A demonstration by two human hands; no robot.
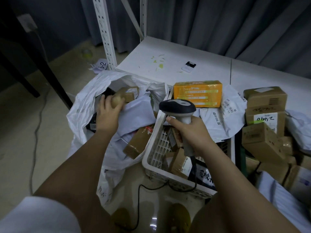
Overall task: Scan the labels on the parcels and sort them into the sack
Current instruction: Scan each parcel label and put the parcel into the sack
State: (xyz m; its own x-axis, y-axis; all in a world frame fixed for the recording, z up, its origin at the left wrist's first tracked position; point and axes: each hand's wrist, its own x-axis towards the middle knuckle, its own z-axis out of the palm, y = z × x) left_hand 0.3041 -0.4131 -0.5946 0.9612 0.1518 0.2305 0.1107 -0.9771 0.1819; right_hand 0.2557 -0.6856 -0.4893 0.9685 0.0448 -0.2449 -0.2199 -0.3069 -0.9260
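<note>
Left hand point(107, 113) gripping small taped parcel point(117, 100) over sack point(80, 105), probably light, stiff; right hand point(190, 130) clasping scanner point(178, 108).

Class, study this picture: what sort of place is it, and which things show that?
Probably a parcel sorting room: a handheld barcode scanner, labelled cardboard parcels piled by a metal shelf, and a white sack holding packages.

We see a white sack point(80, 105) standing open on the floor, holding brown boxes and grey mailers; a small tan parcel point(117, 100) sits over its mouth. More parcels point(265, 118) crowd the low shelf.
</note>
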